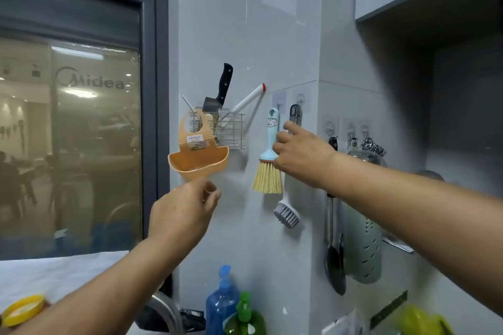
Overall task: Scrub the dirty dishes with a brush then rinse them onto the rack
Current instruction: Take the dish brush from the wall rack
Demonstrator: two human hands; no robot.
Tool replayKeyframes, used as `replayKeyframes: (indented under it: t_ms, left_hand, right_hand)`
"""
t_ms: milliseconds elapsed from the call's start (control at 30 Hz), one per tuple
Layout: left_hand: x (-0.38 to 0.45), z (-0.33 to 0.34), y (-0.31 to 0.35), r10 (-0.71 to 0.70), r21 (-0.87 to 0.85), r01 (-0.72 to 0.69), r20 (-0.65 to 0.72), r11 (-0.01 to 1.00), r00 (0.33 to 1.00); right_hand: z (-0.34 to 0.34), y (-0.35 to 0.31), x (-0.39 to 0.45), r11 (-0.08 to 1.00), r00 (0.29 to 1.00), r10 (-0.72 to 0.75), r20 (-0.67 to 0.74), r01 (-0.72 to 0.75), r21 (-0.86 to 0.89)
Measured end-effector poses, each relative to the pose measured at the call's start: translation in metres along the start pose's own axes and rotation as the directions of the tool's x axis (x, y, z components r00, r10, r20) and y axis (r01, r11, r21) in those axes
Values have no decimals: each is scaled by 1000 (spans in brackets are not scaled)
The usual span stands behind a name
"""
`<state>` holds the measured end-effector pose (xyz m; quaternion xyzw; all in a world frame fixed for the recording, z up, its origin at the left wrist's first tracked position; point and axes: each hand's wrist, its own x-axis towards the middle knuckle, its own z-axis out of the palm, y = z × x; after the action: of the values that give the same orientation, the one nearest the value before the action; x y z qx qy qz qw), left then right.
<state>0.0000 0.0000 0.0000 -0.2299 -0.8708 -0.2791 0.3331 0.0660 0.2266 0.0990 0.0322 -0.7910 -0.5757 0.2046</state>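
My right hand reaches the hooked grey brush, fingers half-spread beside its handle, nothing pinched yet; left hand hovers loosely curled, empty, for balance.

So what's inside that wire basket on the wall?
The wire basket holds a knife with its black handle sticking up and a white tool with a red tip. The orange holder covers its left part.

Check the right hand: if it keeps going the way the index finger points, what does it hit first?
Likely the grey brush handle hanging on the wall hook; the right hand has its index fingertip almost on it. Contact can't be confirmed, depth unclear.
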Motion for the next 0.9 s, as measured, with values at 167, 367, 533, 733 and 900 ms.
replayKeyframes:
  t_ms: [167, 367, 533, 733, 900]
  left_hand:
    - [7, 9, 12, -4, -69, 5, 22, 998, 1000]
    - [9, 13, 7, -36, -103, 43, 74, 994, 997]
    - [10, 13, -1, -55, -145, 68, 95, 987, 994]
    - [5, 15, -4, -70, -193, 92, 119, 977, 990]
    - [-11, 30, -18, -97, -157, 124, 174, 980, 980]
  right_hand:
    - [11, 4, 6, 999, 999, -29, -25, 28, -45]
    - [19, 13, 15, 995, 998, -60, -36, 57, -82]
    - [14, 31, 20, 991, 988, -81, -131, 65, -117]
    - [-22, 48, 22, 997, 982, -12, -189, -4, -81]
    - [-52, 8, 8, 993, 996, 53, -70, -45, 113]
